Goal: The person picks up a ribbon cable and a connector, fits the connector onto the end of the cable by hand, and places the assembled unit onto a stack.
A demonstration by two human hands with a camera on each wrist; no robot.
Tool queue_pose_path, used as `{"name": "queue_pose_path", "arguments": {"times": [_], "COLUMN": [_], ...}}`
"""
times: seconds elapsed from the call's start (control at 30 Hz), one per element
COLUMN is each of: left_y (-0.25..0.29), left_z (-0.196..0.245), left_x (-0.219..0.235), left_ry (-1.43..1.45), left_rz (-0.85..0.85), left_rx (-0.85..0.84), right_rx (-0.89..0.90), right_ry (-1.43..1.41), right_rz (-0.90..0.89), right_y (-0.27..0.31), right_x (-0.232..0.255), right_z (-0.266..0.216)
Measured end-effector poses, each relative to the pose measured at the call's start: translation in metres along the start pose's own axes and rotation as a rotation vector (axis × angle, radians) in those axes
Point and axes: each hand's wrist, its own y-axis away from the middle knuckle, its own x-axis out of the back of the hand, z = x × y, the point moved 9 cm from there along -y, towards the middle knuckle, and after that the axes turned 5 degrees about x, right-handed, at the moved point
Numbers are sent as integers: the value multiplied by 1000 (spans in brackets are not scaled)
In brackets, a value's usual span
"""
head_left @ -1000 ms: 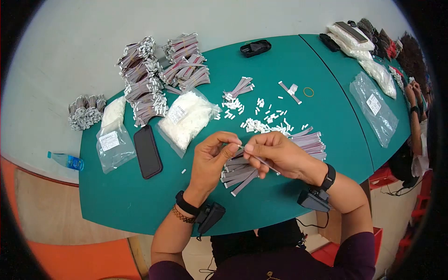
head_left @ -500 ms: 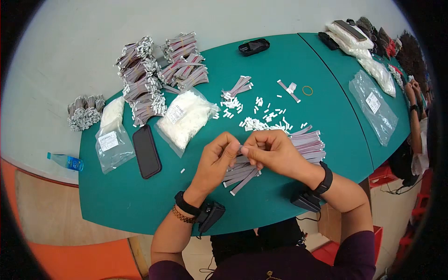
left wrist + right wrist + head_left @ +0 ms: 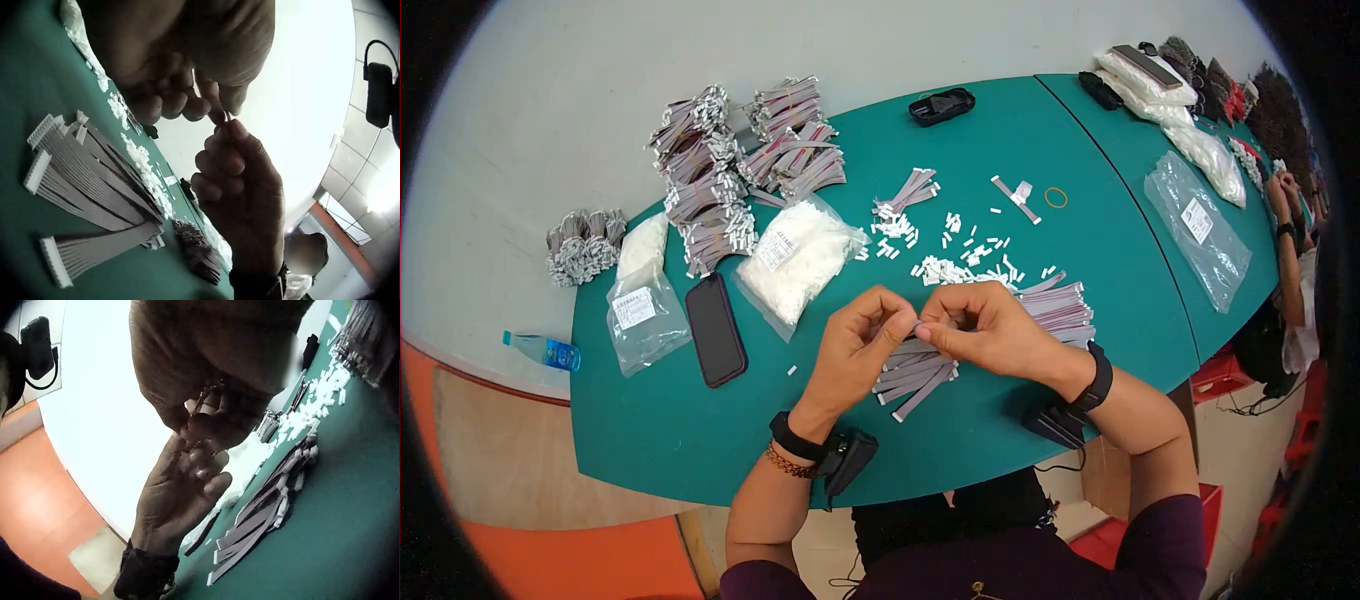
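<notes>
Fingertip to fingertip, my left hand (image 3: 855, 345) and right hand (image 3: 990, 325) meet over the table, thumbs and index fingers pinching a short grey ribbon cable (image 3: 918, 327). Most of that cable is hidden by the fingers; in the right wrist view a thin part of the cable (image 3: 203, 394) shows inside the right hand. Under the hands lies a loose fan of grey ribbon cables (image 3: 915, 378) with white end connectors. A second pile of ribbon cables (image 3: 1060, 308) lies by the right hand. Small white connector pieces (image 3: 960, 270) are scattered just beyond.
Bundled cables (image 3: 705, 180) are stacked at the back left. A bag of white pieces (image 3: 795, 255), a phone (image 3: 716, 330) and a part-filled bag (image 3: 638, 300) lie left. A black case (image 3: 941, 106), a rubber band (image 3: 1056, 198) and a clear bag (image 3: 1198, 230) lie farther off.
The hands have drawn closer together, and the right hand has turned slightly. The cable strip that trailed below the right fingers is now mostly covered.
</notes>
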Motion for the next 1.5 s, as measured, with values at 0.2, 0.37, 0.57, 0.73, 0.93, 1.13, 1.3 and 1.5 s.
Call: {"name": "queue_pose_path", "arguments": {"times": [0.2,0.37,0.57,0.73,0.93,1.13,1.3,1.5], "left_y": [0,2,5,3,3,4,5,3], "left_z": [-2,-2,-7,-10,-4,-5,-4,-17], "left_x": [22,16,-4,-9,13,9,3,6], "left_ry": [37,13,-39,-70,114,203,322,325], "left_rz": [143,153,84,24,177,106,93,94], "left_rx": [-18,4,17,15,9,6,49,73], "right_rx": [-36,3,27,75,16,-14,10,25], "right_ry": [-96,-376,-309,-275,-231,-157,-153,-118], "right_rz": [154,295,308,251,99,67,97,106], "right_y": [-6,-7,-3,-1,-1,1,1,2], "right_x": [31,46,36,29,5,-3,-2,0], "right_z": [-6,-2,-7,-16,-6,4,5,6]}}
